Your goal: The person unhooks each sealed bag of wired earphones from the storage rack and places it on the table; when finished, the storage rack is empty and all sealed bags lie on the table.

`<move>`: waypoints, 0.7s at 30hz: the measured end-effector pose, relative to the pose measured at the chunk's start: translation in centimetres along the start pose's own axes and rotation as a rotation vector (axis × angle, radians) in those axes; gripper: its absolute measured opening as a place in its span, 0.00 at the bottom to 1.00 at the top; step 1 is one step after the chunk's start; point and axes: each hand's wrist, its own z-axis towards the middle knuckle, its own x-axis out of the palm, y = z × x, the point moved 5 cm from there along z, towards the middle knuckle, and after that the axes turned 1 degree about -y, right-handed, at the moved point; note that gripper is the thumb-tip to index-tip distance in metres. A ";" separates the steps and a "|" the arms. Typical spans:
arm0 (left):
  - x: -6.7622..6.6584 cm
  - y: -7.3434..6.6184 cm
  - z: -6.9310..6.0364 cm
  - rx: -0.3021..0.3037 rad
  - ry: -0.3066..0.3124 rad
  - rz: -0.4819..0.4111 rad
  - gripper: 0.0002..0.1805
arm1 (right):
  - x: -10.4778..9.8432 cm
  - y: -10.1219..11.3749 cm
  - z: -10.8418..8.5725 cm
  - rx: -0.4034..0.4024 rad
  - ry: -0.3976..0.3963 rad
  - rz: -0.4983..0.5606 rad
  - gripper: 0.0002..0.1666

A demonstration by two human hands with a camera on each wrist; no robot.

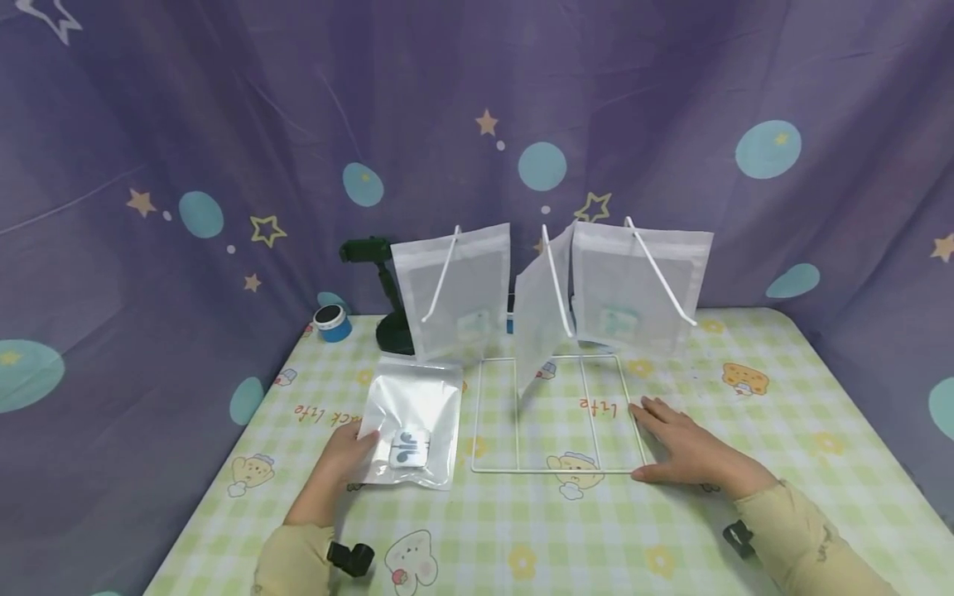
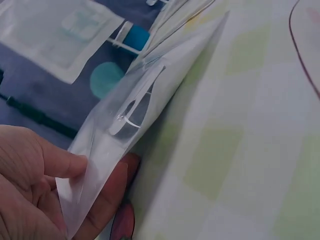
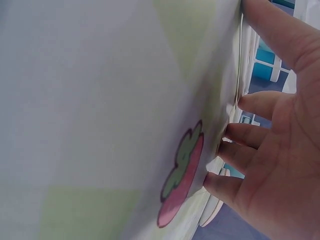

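Note:
My left hand (image 1: 349, 451) pinches the left edge of a shiny zip pouch (image 1: 440, 397), thumb in front and fingers behind. Inside the pouch is a white square item (image 1: 409, 448) with blue marks; its kind is unclear. In the left wrist view the pouch (image 2: 107, 165) is tilted up off the cloth. To its right stands a white wire rack (image 1: 537, 471), its base flat on the table. My right hand (image 1: 686, 447) rests beside the base's right side, fingers spread, fingertips touching the cloth and side wire.
Frosted bags, one left (image 1: 484, 265), one middle (image 1: 532, 306) and one right (image 1: 671, 257), hang from the rack's prongs. Behind stand a dark green stand (image 1: 393, 331) and a blue-and-white round container (image 1: 333, 324). A checked cloth (image 1: 477, 538) covers the table; a purple curtain (image 1: 447, 66) hangs behind.

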 end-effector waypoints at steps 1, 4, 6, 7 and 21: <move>0.2 -0.2 0.1 -0.002 -0.008 0.017 0.21 | 0.0 0.0 0.0 0.001 0.002 0.001 0.61; 0.7 -0.6 0.4 0.001 -0.047 0.103 0.20 | 0.1 -0.1 0.0 0.004 0.008 0.008 0.62; 0.9 -0.9 0.6 0.014 -0.077 0.165 0.20 | 0.1 -0.1 0.0 0.009 0.013 0.015 0.62; 0.9 -1.0 0.6 0.017 -0.093 0.192 0.19 | 0.1 -0.1 0.0 0.009 0.016 0.018 0.62; 0.6 -2.6 0.0 -0.004 -0.190 0.553 0.18 | -0.1 0.1 -0.1 0.006 0.005 0.019 0.61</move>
